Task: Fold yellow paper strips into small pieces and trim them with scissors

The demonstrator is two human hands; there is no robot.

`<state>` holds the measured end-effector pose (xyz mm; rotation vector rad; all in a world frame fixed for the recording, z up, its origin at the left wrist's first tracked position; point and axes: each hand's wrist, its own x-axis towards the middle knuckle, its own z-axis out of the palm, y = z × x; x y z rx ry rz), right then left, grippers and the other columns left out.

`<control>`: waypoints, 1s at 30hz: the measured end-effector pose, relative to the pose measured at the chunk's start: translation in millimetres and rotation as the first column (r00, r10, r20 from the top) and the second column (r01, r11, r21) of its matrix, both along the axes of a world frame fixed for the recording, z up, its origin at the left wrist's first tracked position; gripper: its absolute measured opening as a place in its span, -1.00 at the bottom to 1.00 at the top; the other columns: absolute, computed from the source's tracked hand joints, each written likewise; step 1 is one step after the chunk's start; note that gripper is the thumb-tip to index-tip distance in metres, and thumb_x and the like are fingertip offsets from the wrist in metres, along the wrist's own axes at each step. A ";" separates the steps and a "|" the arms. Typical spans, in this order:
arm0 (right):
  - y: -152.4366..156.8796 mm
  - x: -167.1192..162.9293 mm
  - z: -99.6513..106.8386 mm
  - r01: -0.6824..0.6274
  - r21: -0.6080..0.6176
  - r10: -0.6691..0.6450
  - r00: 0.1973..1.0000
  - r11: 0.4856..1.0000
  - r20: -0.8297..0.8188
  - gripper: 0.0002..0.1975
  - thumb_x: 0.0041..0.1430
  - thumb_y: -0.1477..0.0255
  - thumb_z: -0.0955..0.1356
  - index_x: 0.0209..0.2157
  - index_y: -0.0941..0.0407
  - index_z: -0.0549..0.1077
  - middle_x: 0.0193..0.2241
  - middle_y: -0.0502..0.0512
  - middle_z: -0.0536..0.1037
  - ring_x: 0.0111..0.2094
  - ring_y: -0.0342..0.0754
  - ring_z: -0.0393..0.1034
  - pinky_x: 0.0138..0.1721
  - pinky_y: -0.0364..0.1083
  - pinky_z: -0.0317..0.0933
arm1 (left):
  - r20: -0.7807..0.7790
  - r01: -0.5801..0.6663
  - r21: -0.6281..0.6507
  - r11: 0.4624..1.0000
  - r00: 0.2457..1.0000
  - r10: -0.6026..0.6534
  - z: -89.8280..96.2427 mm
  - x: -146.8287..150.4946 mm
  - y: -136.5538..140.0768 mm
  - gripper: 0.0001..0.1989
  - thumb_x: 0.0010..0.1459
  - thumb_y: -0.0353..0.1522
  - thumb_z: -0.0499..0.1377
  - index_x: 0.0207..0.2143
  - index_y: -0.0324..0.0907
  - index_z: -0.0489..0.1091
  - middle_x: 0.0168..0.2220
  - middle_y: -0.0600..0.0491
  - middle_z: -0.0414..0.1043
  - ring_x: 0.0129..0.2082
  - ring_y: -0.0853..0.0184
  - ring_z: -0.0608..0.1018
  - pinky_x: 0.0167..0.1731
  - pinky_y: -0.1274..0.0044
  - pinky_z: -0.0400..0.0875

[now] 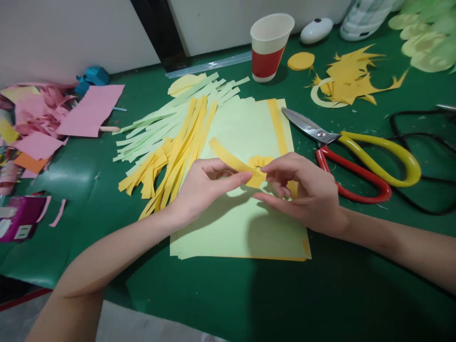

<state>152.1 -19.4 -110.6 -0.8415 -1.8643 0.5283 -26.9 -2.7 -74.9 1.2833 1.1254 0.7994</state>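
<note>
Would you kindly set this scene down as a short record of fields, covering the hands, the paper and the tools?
Left hand: pinches a yellow strip between thumb and fingers
Right hand: fingertips at a curled yellow piece; grip unclear
Beneath hands: pale green sheets
Left of sheets: loose yellow strips, pale green strips
Right of sheets: scissors, one handle yellow, one red
Beyond sheets: red-and-white paper cup, upright
Beyond scissors: jagged yellow scraps
Surface: green table
</note>
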 end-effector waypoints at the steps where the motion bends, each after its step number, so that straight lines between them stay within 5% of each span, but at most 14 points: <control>1: -0.3 -0.4 -0.3 0.023 0.012 -0.024 1.000 1.000 0.001 -0.81 0.06 0.45 0.40 -0.27 0.12 0.33 -0.54 -0.04 0.33 -0.66 -0.25 0.09 -0.65 -0.20 0.11 | 0.012 -0.003 -0.013 1.000 1.000 0.003 -0.4 -0.1 -0.4 -0.94 -0.09 -0.33 0.32 -0.53 -0.13 0.52 -0.54 0.18 0.52 -0.52 0.53 0.47 -0.50 0.70 0.32; 10: -2.6 -2.0 3.7 0.092 0.097 -0.097 0.994 0.991 0.050 -0.85 0.06 0.53 0.40 -0.33 0.08 0.37 -0.61 -0.01 0.39 -0.61 -0.17 0.21 -0.63 -0.15 0.15 | 0.063 -0.023 -0.073 0.997 0.998 0.027 -1.0 1.7 -1.2 -0.96 -0.10 -0.35 0.33 -0.55 -0.10 0.54 -0.54 0.19 0.54 -0.51 0.55 0.49 -0.51 0.73 0.33; 21: 0.7 -1.6 2.8 0.164 0.103 -0.171 0.984 0.981 0.057 -0.87 0.06 0.55 0.39 -0.30 0.13 0.50 -0.46 0.08 0.51 -0.61 -0.22 0.25 -0.65 -0.17 0.17 | 0.066 -0.015 -0.063 0.998 0.998 0.020 -1.6 2.5 0.2 -0.96 -0.10 -0.38 0.32 -0.50 -0.14 0.54 -0.47 0.13 0.55 -0.43 0.46 0.52 -0.43 0.66 0.38; 30: 1.8 0.3 3.0 0.155 0.003 -0.155 0.988 0.988 0.002 -0.90 0.01 0.55 0.42 -0.38 0.08 0.53 -0.49 0.06 0.44 -0.58 -0.18 0.23 -0.61 -0.14 0.16 | 0.046 -0.033 -0.093 0.995 0.998 0.037 -3.8 2.4 2.3 -0.90 -0.11 -0.36 0.31 -0.47 -0.18 0.50 -0.42 0.07 0.52 -0.39 0.38 0.51 -0.40 0.56 0.39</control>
